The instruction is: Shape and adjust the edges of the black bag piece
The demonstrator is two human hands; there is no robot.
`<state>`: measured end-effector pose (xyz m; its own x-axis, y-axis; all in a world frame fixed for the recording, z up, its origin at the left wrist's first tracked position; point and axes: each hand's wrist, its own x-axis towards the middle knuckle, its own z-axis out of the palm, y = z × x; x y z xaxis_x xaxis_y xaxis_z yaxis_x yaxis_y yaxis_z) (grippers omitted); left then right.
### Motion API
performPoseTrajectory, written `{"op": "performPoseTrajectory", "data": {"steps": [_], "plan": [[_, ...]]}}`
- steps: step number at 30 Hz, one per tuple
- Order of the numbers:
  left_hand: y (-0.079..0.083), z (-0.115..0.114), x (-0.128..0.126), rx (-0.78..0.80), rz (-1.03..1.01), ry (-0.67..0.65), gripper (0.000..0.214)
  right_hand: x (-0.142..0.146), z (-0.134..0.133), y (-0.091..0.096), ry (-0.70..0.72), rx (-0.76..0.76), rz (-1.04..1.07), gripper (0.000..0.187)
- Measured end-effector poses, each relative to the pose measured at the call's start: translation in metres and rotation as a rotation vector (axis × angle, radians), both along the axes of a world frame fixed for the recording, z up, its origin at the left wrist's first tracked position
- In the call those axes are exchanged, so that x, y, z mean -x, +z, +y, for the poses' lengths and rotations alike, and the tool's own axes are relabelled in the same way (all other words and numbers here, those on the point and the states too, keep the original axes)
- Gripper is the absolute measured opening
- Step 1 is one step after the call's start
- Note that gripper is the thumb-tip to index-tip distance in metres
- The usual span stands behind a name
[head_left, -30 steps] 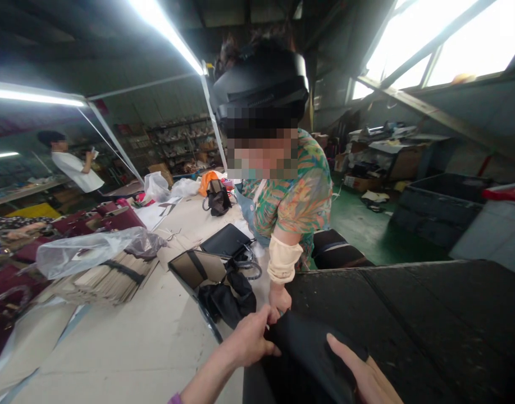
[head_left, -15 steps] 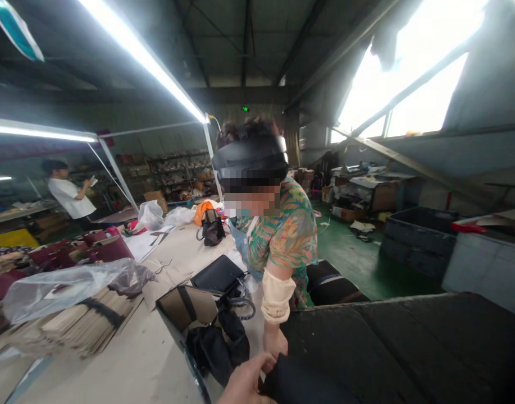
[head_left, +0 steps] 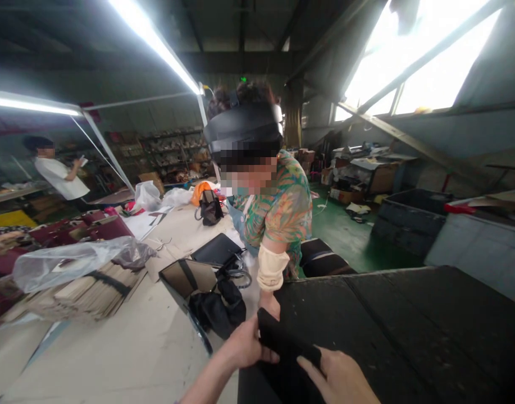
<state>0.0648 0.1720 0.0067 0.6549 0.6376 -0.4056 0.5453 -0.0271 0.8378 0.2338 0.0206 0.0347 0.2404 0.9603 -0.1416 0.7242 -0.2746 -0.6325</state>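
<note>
My left hand (head_left: 245,343) is closed on the edge of a black piece of material (head_left: 285,350), possibly fabric or leather, beside the dark tabletop. On the piece's other side, my right hand (head_left: 342,375) grips its edge with the thumb toward me. The piece stands partly raised between my hands, its lower part merging with the dark surface below. Just beyond my left hand is a co-worker's hand (head_left: 270,306); whether it touches the piece I cannot tell. To the left of my left hand lies an open box-shaped bag (head_left: 179,278) with black cloth (head_left: 221,308) in it.
A co-worker (head_left: 282,207) in a patterned top and headset leans over the pale table (head_left: 126,353). A black bag (head_left: 218,248), stacked boards (head_left: 92,292) and clear plastic (head_left: 72,261) lie on it. The black-topped table (head_left: 400,314) extends right. Grey bins (head_left: 409,224) stand behind.
My right hand has come into view and holds the black piece. My left hand shows more fully, and the piece's edge is raised. The view has tilted down a little.
</note>
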Motion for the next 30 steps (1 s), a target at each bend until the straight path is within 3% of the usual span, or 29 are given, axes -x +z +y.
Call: {"op": "performPoseTrajectory", "data": {"steps": [2,4,8,13,22,30], "plan": [[0.002,0.000,0.004,0.085,0.002,0.041,0.073,-0.005,0.003,0.008,-0.104,0.032,0.096,0.038],[-0.001,0.002,0.009,0.108,0.036,0.072,0.064,-0.011,0.004,0.014,-0.156,0.035,0.177,0.033],[-0.015,0.015,0.020,0.122,0.061,0.077,0.038,-0.022,0.012,0.020,-0.199,-0.032,0.278,0.027],[-0.030,0.028,0.029,0.181,-0.025,0.076,0.034,-0.027,0.022,0.015,-0.196,-0.052,0.365,0.022],[-0.029,0.030,0.024,0.262,-0.070,0.066,0.030,-0.026,0.024,0.012,-0.274,-0.028,0.819,0.025],[-0.020,0.020,0.006,0.217,-0.160,0.152,0.032,-0.035,0.014,0.019,-0.364,-0.037,0.903,0.035]]}}
